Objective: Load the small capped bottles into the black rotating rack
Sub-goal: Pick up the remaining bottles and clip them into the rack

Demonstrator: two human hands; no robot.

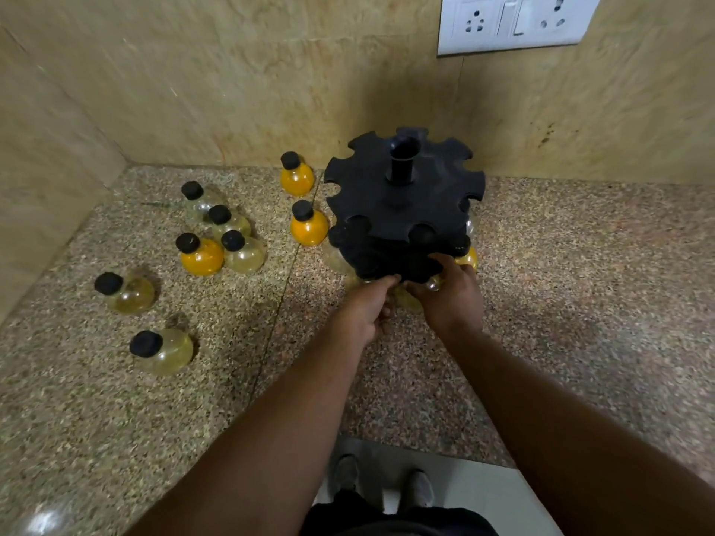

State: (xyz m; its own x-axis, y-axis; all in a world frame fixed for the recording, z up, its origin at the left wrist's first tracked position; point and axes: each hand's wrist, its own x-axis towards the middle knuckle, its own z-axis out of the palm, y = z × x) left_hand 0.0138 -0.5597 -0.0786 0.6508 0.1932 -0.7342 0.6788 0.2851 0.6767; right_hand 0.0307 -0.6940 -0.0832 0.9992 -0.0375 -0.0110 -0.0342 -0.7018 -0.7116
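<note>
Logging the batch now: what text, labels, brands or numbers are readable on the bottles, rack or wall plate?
No text can be read in this view.
bottles: no labels show.
black rack: no markings visible.
wall switch plate: sockets and a switch only, no lettering legible.

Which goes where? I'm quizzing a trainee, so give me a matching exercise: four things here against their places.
Things:
1 rack
2 switch plate
3 left hand
4 pale bottle

Places:
A at the rack's lower tier
B on the wall
C left on the counter, closest to the person
D standing near the wall

Pairs: 1-D, 2-B, 3-A, 4-C
</note>
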